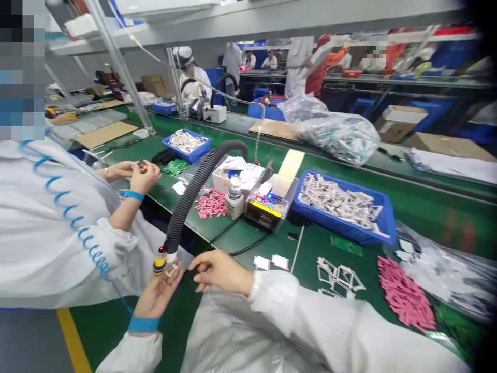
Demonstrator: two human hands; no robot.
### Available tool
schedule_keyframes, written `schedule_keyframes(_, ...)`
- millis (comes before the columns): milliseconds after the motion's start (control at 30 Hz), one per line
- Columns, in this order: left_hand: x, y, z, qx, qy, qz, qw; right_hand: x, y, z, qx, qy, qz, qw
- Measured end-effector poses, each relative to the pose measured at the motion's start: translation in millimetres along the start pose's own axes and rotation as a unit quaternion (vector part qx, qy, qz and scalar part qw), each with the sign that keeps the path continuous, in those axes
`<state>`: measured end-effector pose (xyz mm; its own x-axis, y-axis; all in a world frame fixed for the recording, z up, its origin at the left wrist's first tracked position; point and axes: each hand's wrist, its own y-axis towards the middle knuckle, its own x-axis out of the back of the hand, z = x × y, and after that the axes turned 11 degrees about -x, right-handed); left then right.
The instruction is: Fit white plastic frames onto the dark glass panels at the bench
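Observation:
My left hand [157,292], palm up with a blue strap at its wrist, holds a small white rectangular frame [171,269] at its fingers. Right above it is the end of a black corrugated hose [194,181], beside a yellow-and-black cylinder [159,260] with a red light. Just to the right, apart from the frame, my right hand [223,272] has its fingers curled in toward the thumb; whatever they may pinch is too small to make out. Two white flat pieces [271,262] and several loose white frames [337,274] lie on the green bench to the right.
A tape dispenser [267,204], a bottle [234,202] and pink pieces [210,203] stand ahead. A blue bin [382,228] holds many white frames. More pink strips [406,295] and plastic bags [446,274] lie right. A co-worker's arm [126,207] is close on the left.

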<state>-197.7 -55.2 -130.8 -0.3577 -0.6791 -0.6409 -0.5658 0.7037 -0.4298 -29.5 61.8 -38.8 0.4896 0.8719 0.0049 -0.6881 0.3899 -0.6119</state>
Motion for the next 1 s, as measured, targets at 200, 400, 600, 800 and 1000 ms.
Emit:
schedule_keyframes(200, 12.0, -11, -23, -0.025, 0.040, 0.057, 0.997, -79, 64, 1, -0.067, 0.149, 0.041, 0.986)
schedule_keyframes(400, -2.4, -16, 9, -0.015, 0.053, 0.112, 0.992, -46, 5, 4, -0.058, 0.240, 0.018, 0.969)
schedule_keyframes(600, -76.2, -71, 55, 0.071, 0.019, 0.267, 0.961, 14, -89, -17, 0.104, 0.268, -0.086, 0.954)
schedule_keyframes(800, -155.6, -103, 55, 0.133, 0.043, 0.484, 0.864, 38, -132, -44, 0.127, 0.315, -0.150, 0.928)
schedule_keyframes(1000, -183.7, -104, 68, 0.088, 0.120, 0.527, 0.836, 60, -157, -58, 0.269, 0.046, -0.395, 0.877)
